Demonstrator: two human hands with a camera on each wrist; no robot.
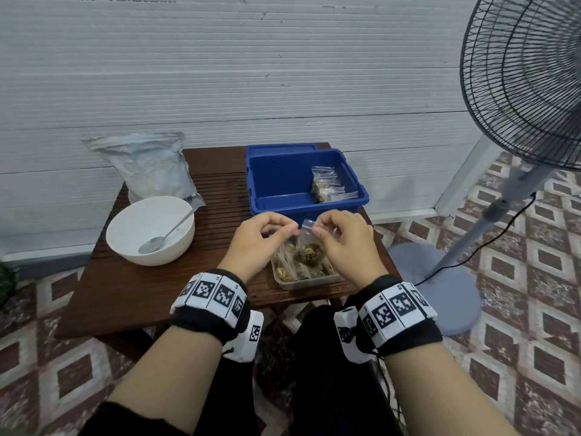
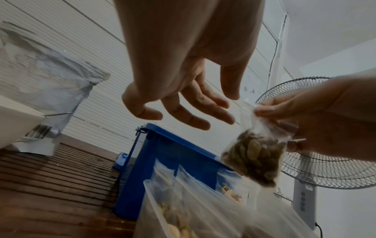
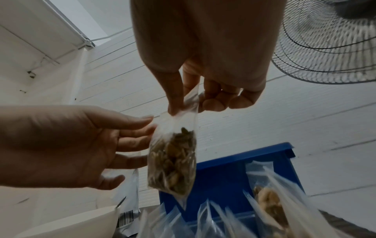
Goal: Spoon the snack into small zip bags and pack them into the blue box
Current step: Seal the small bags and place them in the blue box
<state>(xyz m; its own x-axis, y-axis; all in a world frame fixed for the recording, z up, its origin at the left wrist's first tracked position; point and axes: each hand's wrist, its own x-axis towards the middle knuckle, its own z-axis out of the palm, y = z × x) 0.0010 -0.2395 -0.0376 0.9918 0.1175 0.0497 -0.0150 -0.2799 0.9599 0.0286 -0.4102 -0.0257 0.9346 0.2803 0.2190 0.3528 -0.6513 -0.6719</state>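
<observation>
A small clear zip bag (image 1: 309, 253) half full of brown snack hangs over a clear tray (image 1: 311, 282) of loose snack and empty bags. My right hand (image 1: 342, 240) pinches the zip bag's (image 3: 173, 161) top edge between thumb and forefinger (image 3: 175, 96). My left hand (image 1: 261, 243) is at the bag's upper left corner, its fingers (image 3: 132, 128) loosely straight and just touching the plastic (image 2: 254, 157). Behind the tray stands the blue box (image 1: 276, 174), with several filled bags (image 1: 327, 184) in its right corner.
A white bowl (image 1: 125, 228) with a metal spoon (image 1: 163, 237) sits on the left of the dark slatted table (image 1: 157, 284). Behind it leans a silver pouch (image 1: 147, 168). A standing fan (image 1: 528, 83) is on the tiled floor at right, the wall just behind.
</observation>
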